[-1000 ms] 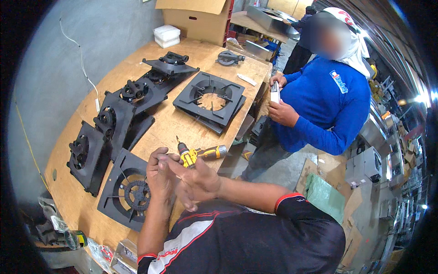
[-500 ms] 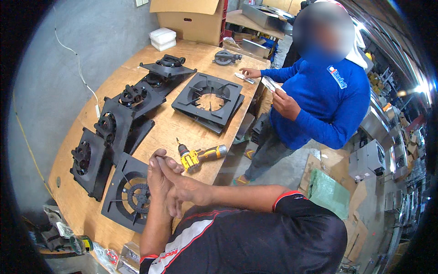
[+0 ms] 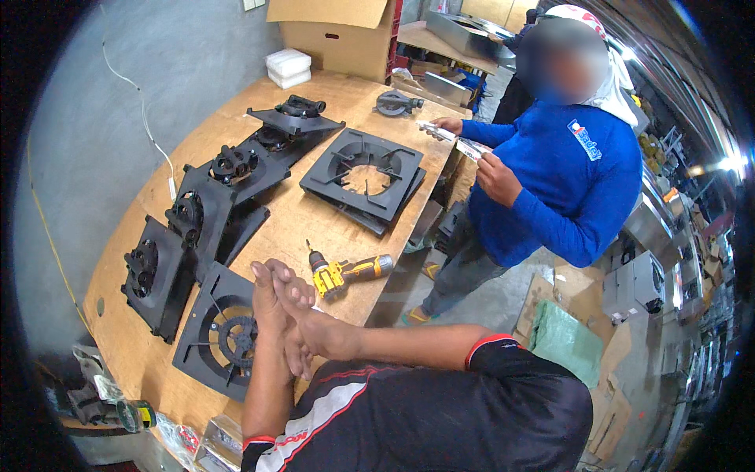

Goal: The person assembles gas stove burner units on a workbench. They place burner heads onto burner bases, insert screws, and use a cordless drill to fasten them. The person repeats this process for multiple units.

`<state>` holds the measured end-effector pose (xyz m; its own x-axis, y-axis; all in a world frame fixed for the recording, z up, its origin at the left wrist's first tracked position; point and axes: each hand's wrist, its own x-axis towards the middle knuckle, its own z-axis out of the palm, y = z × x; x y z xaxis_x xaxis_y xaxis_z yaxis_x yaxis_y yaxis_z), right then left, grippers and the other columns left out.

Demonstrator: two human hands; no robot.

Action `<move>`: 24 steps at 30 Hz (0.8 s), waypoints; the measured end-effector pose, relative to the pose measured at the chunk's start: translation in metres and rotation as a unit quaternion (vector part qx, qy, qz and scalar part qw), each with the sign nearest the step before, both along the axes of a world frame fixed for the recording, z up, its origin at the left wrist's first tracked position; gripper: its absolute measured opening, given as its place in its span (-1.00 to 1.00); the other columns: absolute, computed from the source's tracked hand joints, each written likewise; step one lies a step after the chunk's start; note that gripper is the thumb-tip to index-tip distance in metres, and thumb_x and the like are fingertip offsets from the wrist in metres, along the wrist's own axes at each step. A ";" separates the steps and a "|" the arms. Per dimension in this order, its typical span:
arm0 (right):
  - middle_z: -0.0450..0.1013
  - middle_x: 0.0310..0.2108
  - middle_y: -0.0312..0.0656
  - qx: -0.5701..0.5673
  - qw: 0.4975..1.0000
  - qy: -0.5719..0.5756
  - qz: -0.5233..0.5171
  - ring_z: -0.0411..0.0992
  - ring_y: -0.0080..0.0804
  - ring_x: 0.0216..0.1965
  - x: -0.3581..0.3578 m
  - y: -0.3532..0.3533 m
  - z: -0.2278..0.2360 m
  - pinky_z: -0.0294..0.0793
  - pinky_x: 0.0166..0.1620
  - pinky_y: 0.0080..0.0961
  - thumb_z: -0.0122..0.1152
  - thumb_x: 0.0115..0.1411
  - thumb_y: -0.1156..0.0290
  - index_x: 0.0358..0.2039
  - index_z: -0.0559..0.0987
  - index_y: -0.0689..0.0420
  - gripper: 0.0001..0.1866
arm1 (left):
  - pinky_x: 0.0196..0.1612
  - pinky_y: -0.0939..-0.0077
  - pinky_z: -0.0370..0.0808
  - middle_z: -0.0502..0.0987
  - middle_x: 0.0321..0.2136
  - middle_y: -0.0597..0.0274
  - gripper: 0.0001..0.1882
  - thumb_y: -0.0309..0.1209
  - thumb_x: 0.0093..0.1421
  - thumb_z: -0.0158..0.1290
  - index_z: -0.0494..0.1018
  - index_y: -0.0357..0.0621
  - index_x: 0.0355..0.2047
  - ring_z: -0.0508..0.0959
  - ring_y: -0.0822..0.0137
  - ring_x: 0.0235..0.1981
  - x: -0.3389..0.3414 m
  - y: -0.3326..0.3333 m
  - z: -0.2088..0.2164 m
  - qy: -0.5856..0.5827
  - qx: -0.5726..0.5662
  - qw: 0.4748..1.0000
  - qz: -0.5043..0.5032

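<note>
White strip (image 3: 437, 131) has come up off the table (image 3: 346, 102) since the last frame, now it's in a co-worker's hand (image 3: 450, 124). The yellow drill (image 3: 329, 277) hasn't budged: lying on the table just past the hands, bit pointing upper left, body slanting back to lower right, handle out to the right. Left hand (image 3: 272, 308) and right hand (image 3: 326, 334) press together, fingers folded over each other; can't tell if anything's between them.

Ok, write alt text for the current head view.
A person's left hand and right hand touch each other beside a wooden table holding a yellow drill and black burner frames. To the right, a co-worker in blue holds slim white items.
</note>
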<state>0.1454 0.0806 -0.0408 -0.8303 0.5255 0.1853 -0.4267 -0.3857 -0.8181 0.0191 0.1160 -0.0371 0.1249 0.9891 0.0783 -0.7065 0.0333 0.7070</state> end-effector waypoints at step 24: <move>0.52 -0.42 -0.02 -0.134 0.975 0.139 0.110 0.54 -0.30 -0.52 0.007 -0.008 -0.012 0.59 -0.42 -0.43 -0.29 0.18 -0.44 0.39 -0.40 -0.39 -0.06 | -0.52 0.46 0.40 0.29 -0.71 0.28 -0.43 0.19 0.33 -0.24 0.28 -0.05 -0.52 0.34 0.36 -0.67 0.004 -0.004 -0.001 -0.091 0.079 0.988 -0.096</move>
